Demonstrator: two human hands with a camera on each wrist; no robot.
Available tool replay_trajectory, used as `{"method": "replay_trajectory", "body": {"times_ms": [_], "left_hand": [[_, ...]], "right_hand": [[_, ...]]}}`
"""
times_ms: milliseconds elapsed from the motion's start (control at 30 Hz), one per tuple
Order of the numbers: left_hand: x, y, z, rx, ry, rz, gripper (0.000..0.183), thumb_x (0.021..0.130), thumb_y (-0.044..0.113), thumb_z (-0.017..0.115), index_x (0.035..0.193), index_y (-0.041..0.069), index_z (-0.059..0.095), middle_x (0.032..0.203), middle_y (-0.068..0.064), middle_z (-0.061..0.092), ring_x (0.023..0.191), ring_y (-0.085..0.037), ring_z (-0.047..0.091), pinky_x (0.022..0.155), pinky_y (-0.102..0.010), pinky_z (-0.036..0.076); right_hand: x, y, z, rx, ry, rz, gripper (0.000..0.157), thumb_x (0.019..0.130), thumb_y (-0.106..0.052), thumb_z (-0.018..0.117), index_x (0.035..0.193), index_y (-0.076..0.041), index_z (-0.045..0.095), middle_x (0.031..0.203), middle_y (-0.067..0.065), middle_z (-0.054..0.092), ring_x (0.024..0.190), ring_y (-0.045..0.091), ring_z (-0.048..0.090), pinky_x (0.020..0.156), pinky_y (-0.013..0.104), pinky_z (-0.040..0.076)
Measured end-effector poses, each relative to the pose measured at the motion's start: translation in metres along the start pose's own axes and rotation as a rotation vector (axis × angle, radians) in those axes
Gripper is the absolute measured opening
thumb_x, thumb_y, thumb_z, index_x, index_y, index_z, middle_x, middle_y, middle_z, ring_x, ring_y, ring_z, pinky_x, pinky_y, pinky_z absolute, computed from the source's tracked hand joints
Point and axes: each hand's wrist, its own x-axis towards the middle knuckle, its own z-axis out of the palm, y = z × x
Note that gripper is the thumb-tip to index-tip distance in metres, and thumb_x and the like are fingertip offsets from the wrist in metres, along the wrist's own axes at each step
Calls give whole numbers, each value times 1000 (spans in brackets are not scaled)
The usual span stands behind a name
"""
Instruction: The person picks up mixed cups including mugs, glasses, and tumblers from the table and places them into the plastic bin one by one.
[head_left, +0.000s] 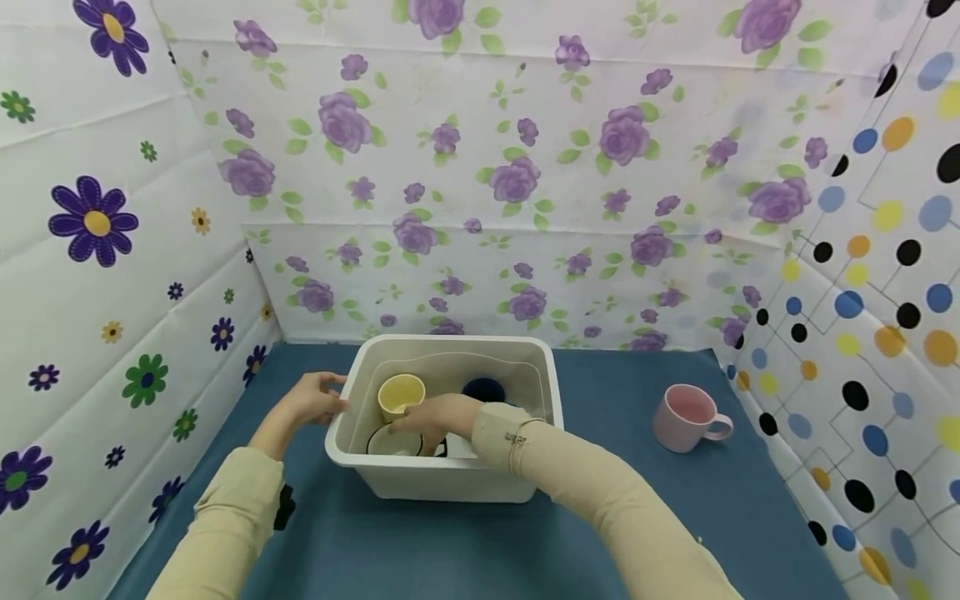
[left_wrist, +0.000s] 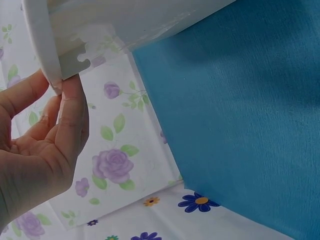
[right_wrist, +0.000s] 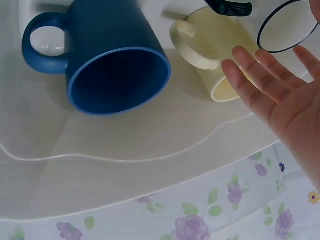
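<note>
My left hand (head_left: 315, 398) pinches the left rim of a white plastic bin (head_left: 442, 483); in the left wrist view its thumb and fingers (left_wrist: 72, 115) meet at that rim. Inside the bin, my right hand (head_left: 438, 417) is over a white mug (head_left: 390, 443) with a dark rim and black handle (right_wrist: 230, 7). Its fingers (right_wrist: 255, 85) look straight and spread in the right wrist view, close to that mug's rim. A pale yellow mug (head_left: 401, 396) stands just behind the white one. Farther right in the bin is a dark blue mug (right_wrist: 117, 55), partly hidden by the bin contents and arm in the head view.
On the blue table (head_left: 600, 500), a pink mug (head_left: 678, 421) stands upright to the right of the bin, handle pointing right. Flowered sheets (head_left: 450, 192) close off the back and left, a dotted sheet (head_left: 862, 333) the right.
</note>
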Motion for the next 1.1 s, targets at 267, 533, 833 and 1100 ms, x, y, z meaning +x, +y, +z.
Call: {"method": "replay_trajectory", "body": {"times_ms": [267, 533, 833, 1100], "left_hand": [[-3, -4, -3, 10, 4, 5, 55, 89, 0, 59, 137, -13, 34, 110, -31, 57, 79, -16, 64, 70, -36, 59], [-1, -2, -1, -5, -4, 12, 56, 89, -1, 59, 137, -13, 34, 106, -29, 58, 79, -17, 64, 71, -37, 59], [1, 1, 0, 8, -12, 27, 56, 89, 0, 60, 137, -13, 34, 104, -27, 59, 78, -16, 63, 70, -36, 59], [-1, -2, -3, 17, -35, 54, 58, 89, 1, 60, 137, -15, 31, 93, -18, 59, 74, -13, 61, 69, -36, 59]], "right_hand": [[-8, 2, -3, -60, -42, -52, 62, 92, -32, 60, 147, -26, 32, 152, -5, 33, 138, 12, 34, 108, 26, 37], [-23, 1, -4, -89, -36, -80, 54, 96, -31, 54, 146, -21, 35, 149, -3, 37, 134, 11, 39, 107, 23, 37], [-48, 9, 2, -90, 91, -109, 48, 95, -32, 55, 141, -25, 43, 139, -1, 49, 112, 11, 57, 91, 24, 48], [-69, 18, 9, -66, 317, -201, 38, 96, -29, 55, 133, -22, 52, 130, -4, 58, 110, 10, 60, 90, 20, 48]]}}
